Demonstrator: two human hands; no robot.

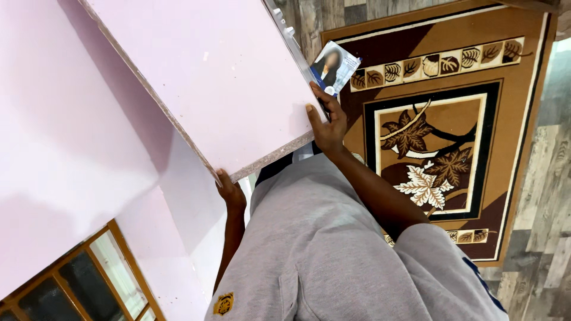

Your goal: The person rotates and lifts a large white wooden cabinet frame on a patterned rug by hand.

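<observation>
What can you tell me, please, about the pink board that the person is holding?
The pink board is a flat, smooth panel with a raw, speckled chipboard-looking edge. It is held tilted above the grey-shirted torso, its top running out of frame. The right hand grips its right edge, and the left hand supports its lower corner from beneath.

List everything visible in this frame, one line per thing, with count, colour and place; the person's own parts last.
pink board: one, pale pink with a raw chipboard edge, upper middle, held up at its lower corners.
pink panels: pale pink, filling the left side.
wood-framed window: one, brown frame, bottom left.
printed card: one, blue and white, top middle beside the board's edge.
rug: one, brown with leaf patterns, right.
wood-look floor: grey, far right.
grey shirt: one, bottom middle.
left hand: under the board's lower corner.
right hand: gripping the board's right edge.
</observation>
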